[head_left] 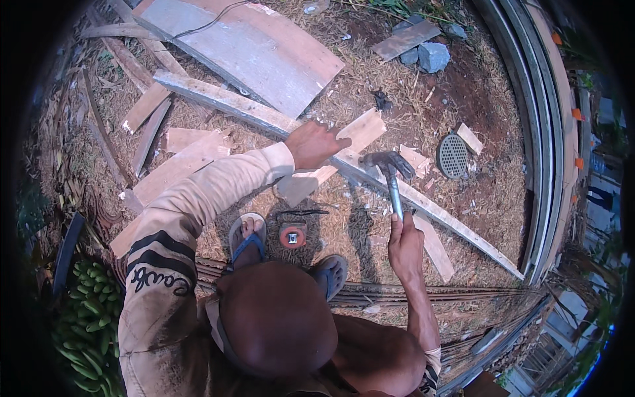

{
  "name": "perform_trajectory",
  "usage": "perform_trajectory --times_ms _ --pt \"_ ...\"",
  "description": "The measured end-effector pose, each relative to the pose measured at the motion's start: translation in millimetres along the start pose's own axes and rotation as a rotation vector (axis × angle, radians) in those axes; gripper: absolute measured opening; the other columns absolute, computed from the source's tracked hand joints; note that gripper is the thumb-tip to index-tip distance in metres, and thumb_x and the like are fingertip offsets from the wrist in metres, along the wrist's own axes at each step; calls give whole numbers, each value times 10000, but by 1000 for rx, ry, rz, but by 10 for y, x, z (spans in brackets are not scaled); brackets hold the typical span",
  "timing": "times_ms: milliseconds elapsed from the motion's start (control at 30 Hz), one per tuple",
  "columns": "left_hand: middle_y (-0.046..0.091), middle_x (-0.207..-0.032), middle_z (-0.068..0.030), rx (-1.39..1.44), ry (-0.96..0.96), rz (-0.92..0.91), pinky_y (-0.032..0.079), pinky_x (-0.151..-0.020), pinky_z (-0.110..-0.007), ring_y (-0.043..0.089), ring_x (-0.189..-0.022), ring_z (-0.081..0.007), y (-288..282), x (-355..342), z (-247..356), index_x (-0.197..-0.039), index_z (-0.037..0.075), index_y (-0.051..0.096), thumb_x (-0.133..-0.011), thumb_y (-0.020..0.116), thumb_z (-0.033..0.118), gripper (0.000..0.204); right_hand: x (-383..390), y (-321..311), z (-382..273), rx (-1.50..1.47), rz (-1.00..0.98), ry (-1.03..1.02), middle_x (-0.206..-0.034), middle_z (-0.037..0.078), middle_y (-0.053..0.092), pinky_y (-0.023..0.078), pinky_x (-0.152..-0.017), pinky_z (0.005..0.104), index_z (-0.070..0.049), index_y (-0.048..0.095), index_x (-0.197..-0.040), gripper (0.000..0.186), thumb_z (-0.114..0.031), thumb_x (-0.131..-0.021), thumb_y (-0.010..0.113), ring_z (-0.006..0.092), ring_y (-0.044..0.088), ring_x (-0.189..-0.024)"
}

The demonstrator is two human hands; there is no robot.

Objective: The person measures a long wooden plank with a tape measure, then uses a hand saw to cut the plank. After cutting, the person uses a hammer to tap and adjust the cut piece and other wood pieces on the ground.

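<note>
A long wooden beam [251,112] lies diagonally on the ground, and a short pale board [364,130] crosses it. My left hand [314,144] is closed over the beam beside the crossing, its thumb reaching to the short board; the fingers' undersides are hidden. In my right hand [405,246] is a claw hammer, gripped by the lower handle. The hammer [395,188] points away from me, its dark head near the beam, just right of the crossing. No nail can be made out. An orange tape measure [292,235] lies between my feet.
A wide panel [245,49] lies at the far left. Loose boards [178,165] are scattered on the left. At right are a round perforated disc [452,156] and a stack of long boards [539,132]. Thin rods [436,293] run behind my feet; green bananas [86,324] lie near left.
</note>
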State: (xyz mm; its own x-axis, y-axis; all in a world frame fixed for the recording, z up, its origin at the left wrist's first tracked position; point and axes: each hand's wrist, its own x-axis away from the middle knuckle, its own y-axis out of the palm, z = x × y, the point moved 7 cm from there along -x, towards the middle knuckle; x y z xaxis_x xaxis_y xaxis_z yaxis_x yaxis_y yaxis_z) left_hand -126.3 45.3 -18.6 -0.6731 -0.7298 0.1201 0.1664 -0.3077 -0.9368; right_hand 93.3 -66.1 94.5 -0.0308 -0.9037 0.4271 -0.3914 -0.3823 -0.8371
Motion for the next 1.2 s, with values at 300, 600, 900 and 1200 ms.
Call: perform_trajectory --times_ms 300,600,900,1200 --pt "689 -1038 -184 -15 -1 -11 611 -658 -486 757 -866 -378 49 -32 -64 -1292 163 590 -806 813 237 539 678 -1389 -29 -1071 892 -346 -660 5 450 235 -400 213 -76 477 -1021 634 -708 -1021 519 55 370 -477" --pt "681 -1034 -185 -29 19 64 596 -673 -479 753 -867 -367 10 30 -9 -1289 169 587 -859 739 215 458 85 -555 193 -121 198 -44 -571 129 488 366 -507 434 -4 542 -971 476 -427 -1149 415 254 501 -496" --pt "695 -1036 -185 -11 13 2 599 -679 -490 759 -840 -373 41 -15 -47 -1315 165 574 -833 792 231 532 581 -1252 -343 -786 834 -551 -641 -17 394 268 -388 229 -88 477 -973 588 -666 -1070 428 64 343 -470" --pt "711 -1024 -172 -16 19 35 603 -675 -491 762 -880 -375 -12 -47 -72 -1297 165 596 -800 830 217 551 275 -1210 -288 -187 333 -222 -603 112 505 354 -483 408 -31 502 -919 473 -443 -1141 432 210 475 -486"
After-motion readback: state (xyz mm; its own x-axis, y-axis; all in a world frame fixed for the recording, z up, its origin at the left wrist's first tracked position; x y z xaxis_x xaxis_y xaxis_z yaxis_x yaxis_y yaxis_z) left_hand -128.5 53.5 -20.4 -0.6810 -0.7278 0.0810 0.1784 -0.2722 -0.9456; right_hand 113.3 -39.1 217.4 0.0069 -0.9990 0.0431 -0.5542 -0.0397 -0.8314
